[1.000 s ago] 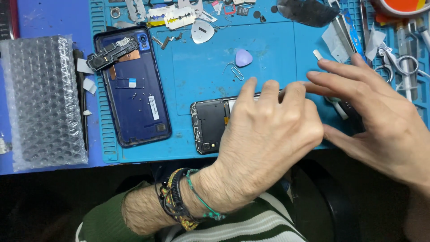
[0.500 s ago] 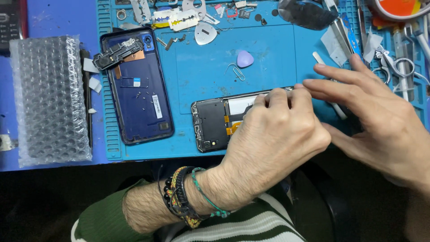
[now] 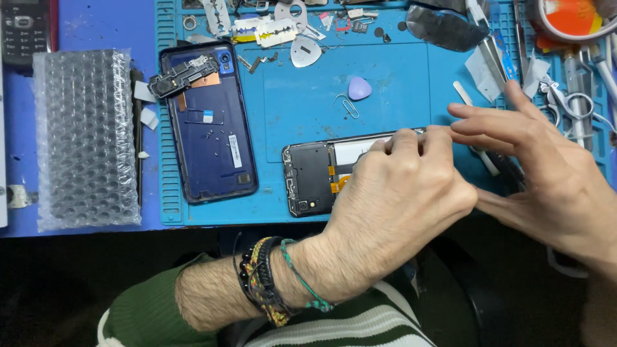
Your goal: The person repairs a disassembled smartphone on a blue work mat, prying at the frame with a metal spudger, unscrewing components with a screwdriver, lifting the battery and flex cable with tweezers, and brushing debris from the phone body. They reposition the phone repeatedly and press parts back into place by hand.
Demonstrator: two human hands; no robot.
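Observation:
An opened black phone (image 3: 308,177) lies lengthwise on the blue work mat (image 3: 289,115), its inner frame, a white part and an orange flex showing at its left end. My left hand (image 3: 398,199) covers its middle, with the fingers curled onto the far edge. From the right, my right hand (image 3: 546,173) reaches in with fingers stretched flat and apart. Its fingertips meet the left fingertips at the phone's far edge. The phone's right end is hidden under both hands.
A dark blue back cover (image 3: 209,125) with a black part on it lies left of the phone. A bubble-wrap pouch (image 3: 83,138) is further left. A lilac pick (image 3: 359,87), a paper clip (image 3: 347,106), blades, metal picks, tweezers (image 3: 578,106) and a tape roll (image 3: 572,16) crowd the far edge.
My left hand went from lying flat over the phone to curling its fingers at the far edge, and more of the phone's left end shows. My right hand's fingertips stayed at that edge.

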